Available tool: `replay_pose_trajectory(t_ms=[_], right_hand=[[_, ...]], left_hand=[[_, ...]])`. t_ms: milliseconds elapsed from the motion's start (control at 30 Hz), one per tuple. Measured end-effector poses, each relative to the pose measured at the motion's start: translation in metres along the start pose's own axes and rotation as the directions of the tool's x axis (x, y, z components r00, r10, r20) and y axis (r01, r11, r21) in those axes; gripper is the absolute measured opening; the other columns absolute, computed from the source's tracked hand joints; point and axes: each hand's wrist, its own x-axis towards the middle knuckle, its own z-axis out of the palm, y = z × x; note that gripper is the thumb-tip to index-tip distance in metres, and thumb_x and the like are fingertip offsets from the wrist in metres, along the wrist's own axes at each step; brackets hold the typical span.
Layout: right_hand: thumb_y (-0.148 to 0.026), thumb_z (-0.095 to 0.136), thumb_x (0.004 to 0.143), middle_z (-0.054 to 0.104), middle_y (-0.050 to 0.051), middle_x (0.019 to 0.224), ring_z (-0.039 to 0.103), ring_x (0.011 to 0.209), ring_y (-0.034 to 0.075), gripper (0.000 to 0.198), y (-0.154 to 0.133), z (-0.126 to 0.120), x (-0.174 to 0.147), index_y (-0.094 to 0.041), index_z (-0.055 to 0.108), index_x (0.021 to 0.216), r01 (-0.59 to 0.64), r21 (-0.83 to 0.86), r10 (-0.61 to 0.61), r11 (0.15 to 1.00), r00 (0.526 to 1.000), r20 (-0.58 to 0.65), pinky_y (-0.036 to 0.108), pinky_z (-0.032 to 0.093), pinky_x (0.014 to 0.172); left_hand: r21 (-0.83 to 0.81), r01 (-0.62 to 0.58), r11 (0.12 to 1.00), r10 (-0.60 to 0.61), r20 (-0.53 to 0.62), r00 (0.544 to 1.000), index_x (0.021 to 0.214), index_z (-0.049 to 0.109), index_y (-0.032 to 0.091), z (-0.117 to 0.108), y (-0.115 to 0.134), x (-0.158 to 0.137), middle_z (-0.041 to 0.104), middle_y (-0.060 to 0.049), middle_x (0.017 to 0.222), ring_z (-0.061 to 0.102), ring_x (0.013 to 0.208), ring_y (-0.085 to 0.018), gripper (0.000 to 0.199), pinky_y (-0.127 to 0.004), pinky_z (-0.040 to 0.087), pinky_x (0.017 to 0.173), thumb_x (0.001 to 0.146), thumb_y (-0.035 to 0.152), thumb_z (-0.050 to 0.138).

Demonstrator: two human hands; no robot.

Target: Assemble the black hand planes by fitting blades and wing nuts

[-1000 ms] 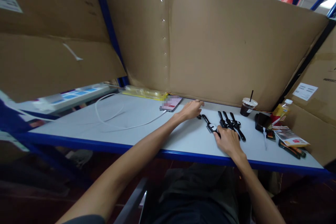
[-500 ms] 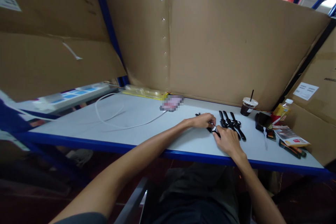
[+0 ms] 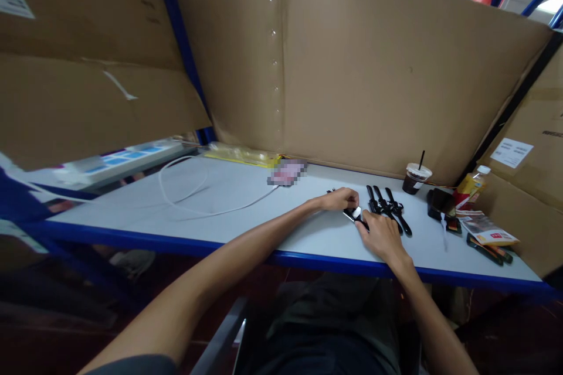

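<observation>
A long, thin black item (image 3: 348, 214) lies at a slant on the table between my hands, with a small white piece (image 3: 357, 212) on its middle. My left hand (image 3: 341, 199) is closed over the item, its fingertips pinched at the white piece. The item's far tip shows just beyond that hand. My right hand (image 3: 382, 234) is closed around the near end, which its fingers partly hide. Several similar black items (image 3: 387, 208) with knobbed middles lie side by side just beyond my right hand.
On the right are a lidded cup with a straw (image 3: 417, 179), a yellow bottle (image 3: 472, 184), a black container (image 3: 440, 202) and a packet (image 3: 488, 227). A blurred-out phone-like object (image 3: 287, 171) with a white cable (image 3: 229, 211) lies at the back. Cardboard (image 3: 373, 70) walls the table.
The left fingers have shifted slightly up and away, and more of the white piece and black item shows between my hands. My right hand stays nearly still.
</observation>
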Motion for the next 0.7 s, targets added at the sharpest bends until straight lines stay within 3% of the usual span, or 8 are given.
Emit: replay_pose_trajectory(t_ms=[200,333,433,567,700], right_hand=[[-0.038,0.045,0.104,0.074,0.007,0.112,0.07,0.099,0.023,0.028,-0.001,-0.002,0.0,-0.023,0.061,0.121,0.011,-0.017,-0.011,1.0,1.0,0.003,0.029,0.039,0.075],[-0.037,0.046,0.104,0.075,0.007,0.11,0.07,0.098,0.024,0.025,-0.001,-0.001,-0.001,-0.023,0.061,0.118,0.012,-0.016,-0.012,1.0,1.0,-0.005,0.029,0.04,0.074],[-0.037,0.046,0.104,0.075,0.006,0.108,0.071,0.097,0.024,0.024,-0.001,-0.001,-0.001,-0.022,0.061,0.115,0.002,-0.018,-0.003,1.0,1.0,-0.021,0.029,0.04,0.073],[-0.037,0.048,0.103,0.075,0.007,0.107,0.071,0.095,0.025,0.023,0.0,0.0,-0.001,-0.021,0.059,0.115,-0.074,-0.032,0.072,0.997,0.996,-0.045,0.03,0.042,0.074],[-0.036,0.046,0.105,0.073,0.01,0.11,0.071,0.096,0.025,0.026,0.002,0.003,0.0,-0.02,0.055,0.122,-0.149,-0.058,0.144,0.987,0.986,-0.078,0.03,0.044,0.074]], left_hand=[[-0.06,-0.027,0.998,0.015,-0.198,0.98,0.08,0.06,0.014,-0.001,-0.006,0.006,0.062,-0.001,0.075,0.052,0.07,-0.013,0.018,-0.023,0.041,0.066,0.086,0.031,0.057],[-0.028,0.003,1.0,-0.014,-0.371,0.929,0.084,0.059,0.015,-0.013,-0.006,0.005,0.062,-0.001,0.078,0.052,0.071,-0.013,0.02,-0.023,0.041,0.066,0.089,0.034,0.055],[0.055,0.068,0.996,-0.037,-0.437,0.899,0.082,0.06,0.015,-0.026,-0.01,0.002,0.062,-0.001,0.076,0.052,0.069,-0.013,0.016,-0.024,0.039,0.065,0.088,0.028,0.052],[0.153,0.123,0.981,-0.065,-0.338,0.939,0.078,0.063,0.014,-0.039,-0.015,-0.006,0.064,-0.001,0.071,0.053,0.066,-0.013,0.012,-0.024,0.039,0.063,0.082,0.018,0.052],[0.204,0.052,0.978,-0.023,-0.142,0.99,0.075,0.067,0.013,-0.041,-0.015,-0.011,0.066,-0.002,0.07,0.055,0.064,-0.013,0.016,-0.024,0.04,0.062,0.074,0.009,0.051]])
